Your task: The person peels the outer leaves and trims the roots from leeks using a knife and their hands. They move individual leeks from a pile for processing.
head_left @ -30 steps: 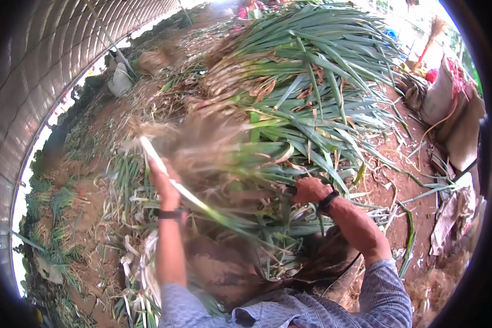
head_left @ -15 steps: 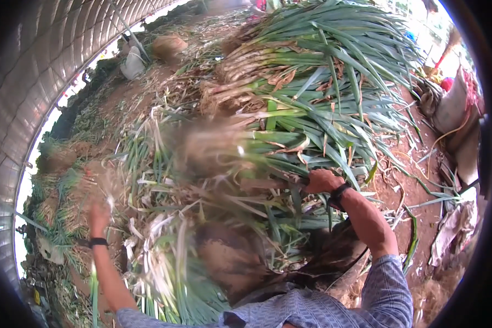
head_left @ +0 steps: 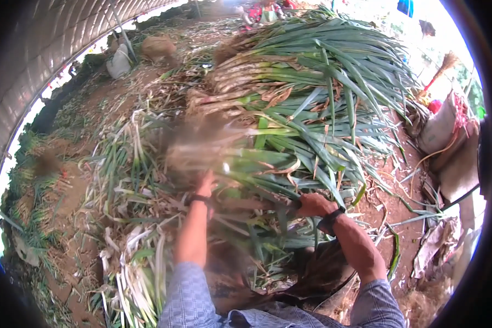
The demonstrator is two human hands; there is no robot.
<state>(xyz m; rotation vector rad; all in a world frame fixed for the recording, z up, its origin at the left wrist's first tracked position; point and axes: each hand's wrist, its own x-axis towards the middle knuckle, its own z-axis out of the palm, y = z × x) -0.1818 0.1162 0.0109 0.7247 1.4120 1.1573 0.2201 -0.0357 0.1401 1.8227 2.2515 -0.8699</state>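
A big heap of long green onions (head_left: 311, 109) lies in front of me, root ends to the left and leaves to the right. My left hand (head_left: 205, 183) is at the near root ends of the heap; a smeared patch blurs its fingers, so their grip is unclear. On the right, my right hand (head_left: 314, 205) is closed round the dark handle of what looks like a knife (head_left: 251, 204), its flat dull-brown blade pointing left. Below my left forearm lie paler stripped green onions (head_left: 131, 284).
Loose leaves and peelings (head_left: 131, 147) litter the soil to the left, with small green bunches (head_left: 35, 213) beyond. Sacks (head_left: 448, 131) stand at the right. A white bag (head_left: 118, 62) and a tan bundle (head_left: 158, 47) sit far left, near a curved ribbed wall (head_left: 38, 60).
My left hand has swung from the far left in to the heap's root ends. My right hand stays closed on the knife, slightly lower and further left in the picture.
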